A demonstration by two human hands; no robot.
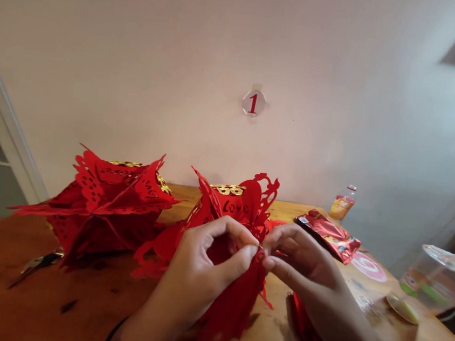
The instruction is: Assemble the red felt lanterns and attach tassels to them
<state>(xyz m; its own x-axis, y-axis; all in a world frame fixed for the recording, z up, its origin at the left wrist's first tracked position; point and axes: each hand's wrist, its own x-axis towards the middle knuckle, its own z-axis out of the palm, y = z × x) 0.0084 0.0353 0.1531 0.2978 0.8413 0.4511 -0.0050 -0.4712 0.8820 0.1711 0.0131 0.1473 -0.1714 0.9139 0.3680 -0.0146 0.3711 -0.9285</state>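
Note:
Both hands meet in front of a red felt lantern [234, 206] with gold trim and cut-out "Love" lettering. My left hand [209, 269] is closed, thumb and forefinger pinching a small gold wire hook [260, 246]. Against the same spot, my right hand [306, 271] is closed in a pinch at the top of a red tassel [231, 306]. The tassel hangs down between and below the hands. Fingers partly hide the join between hook and tassel. A second red felt lantern [105, 206] lies on its side at the left.
On the wooden table [90, 319], a metal tool like keys or scissors [36, 265] lies left. To the right are a red foil packet [329, 232], a drink bottle [344, 203], a plastic cup [431, 279] and small clear bits [368, 304]. Red material [305, 322] lies under my right forearm.

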